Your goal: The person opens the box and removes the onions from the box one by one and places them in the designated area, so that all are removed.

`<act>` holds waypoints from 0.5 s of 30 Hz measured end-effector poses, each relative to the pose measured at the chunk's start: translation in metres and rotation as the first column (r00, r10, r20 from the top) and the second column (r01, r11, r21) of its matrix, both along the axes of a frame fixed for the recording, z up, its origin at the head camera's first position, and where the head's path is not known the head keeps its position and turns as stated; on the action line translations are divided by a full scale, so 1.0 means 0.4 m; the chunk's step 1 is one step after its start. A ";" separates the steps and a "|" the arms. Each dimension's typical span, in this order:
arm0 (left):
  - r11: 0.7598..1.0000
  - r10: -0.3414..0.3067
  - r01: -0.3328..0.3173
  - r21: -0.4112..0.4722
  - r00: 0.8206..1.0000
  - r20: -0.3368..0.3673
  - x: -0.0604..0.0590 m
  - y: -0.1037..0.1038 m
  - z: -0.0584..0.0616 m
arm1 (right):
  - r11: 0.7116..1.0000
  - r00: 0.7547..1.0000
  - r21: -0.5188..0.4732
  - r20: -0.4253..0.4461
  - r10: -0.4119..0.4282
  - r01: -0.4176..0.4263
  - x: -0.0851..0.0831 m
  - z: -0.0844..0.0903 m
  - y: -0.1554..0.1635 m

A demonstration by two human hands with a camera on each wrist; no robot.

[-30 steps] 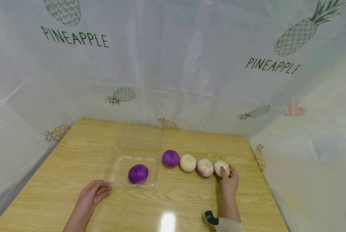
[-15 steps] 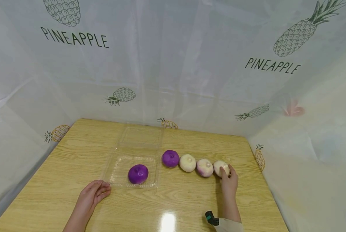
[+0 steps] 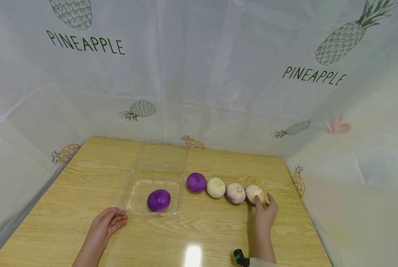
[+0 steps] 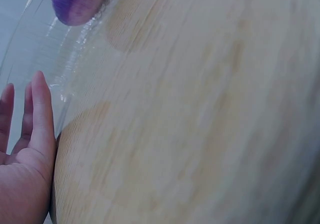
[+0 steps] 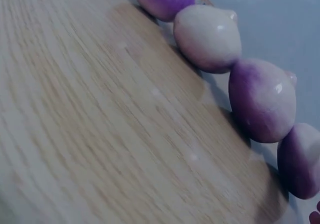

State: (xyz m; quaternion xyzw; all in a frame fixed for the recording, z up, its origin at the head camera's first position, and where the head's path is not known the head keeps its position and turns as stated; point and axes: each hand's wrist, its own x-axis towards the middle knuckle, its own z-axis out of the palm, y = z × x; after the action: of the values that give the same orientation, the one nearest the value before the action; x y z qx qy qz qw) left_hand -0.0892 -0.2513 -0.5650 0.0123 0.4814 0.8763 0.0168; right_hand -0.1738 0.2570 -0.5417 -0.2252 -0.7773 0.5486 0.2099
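Observation:
My left hand (image 3: pixel 107 222) rests at the front left corner of an open clear plastic clamshell container (image 3: pixel 132 196). In the left wrist view its fingers (image 4: pixel 41 104) lie fairly straight beside the plastic. Inside the container sits a purple turnip (image 3: pixel 159 200). To the right, turnips stand in a row: a purple one (image 3: pixel 196 182), a white one (image 3: pixel 216 187), a white one with a purple patch (image 3: pixel 235 193), and a whitish one (image 3: pixel 254 194) at the end. My right hand (image 3: pixel 265 215) is at that end turnip, thumb near its front, other fingers spread off its right side.
The container's lid (image 3: pixel 162 155) lies folded back behind it. A wooden table (image 3: pixel 159 241) carries everything. White pineapple-print sheeting (image 3: pixel 199 92) hangs behind and at both sides. A black device (image 3: pixel 241 257) sits at my right wrist.
My right hand has drawn back slightly toward me and its fingers have come away from the end turnip's right side. The left hand, container and turnips look unmoved.

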 end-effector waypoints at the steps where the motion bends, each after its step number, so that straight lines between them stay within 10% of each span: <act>1: 1.000 0.000 0.000 -0.002 1.000 0.002 0.000 0.000 0.000 | 1.000 1.000 0.002 -0.017 -0.012 0.012 0.005 0.001 -0.005; 15: 1.000 -0.005 0.005 -0.005 1.000 -0.015 0.000 0.001 0.002 | 0.989 0.985 -0.062 -0.112 0.130 -0.137 0.059 0.044 -0.140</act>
State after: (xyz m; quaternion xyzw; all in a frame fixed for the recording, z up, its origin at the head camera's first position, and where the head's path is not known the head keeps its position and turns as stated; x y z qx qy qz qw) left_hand -0.0891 -0.2509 -0.5643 0.0199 0.4838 0.8748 0.0156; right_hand -0.1503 0.2009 -0.5239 -0.1498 -0.7588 0.5993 0.2064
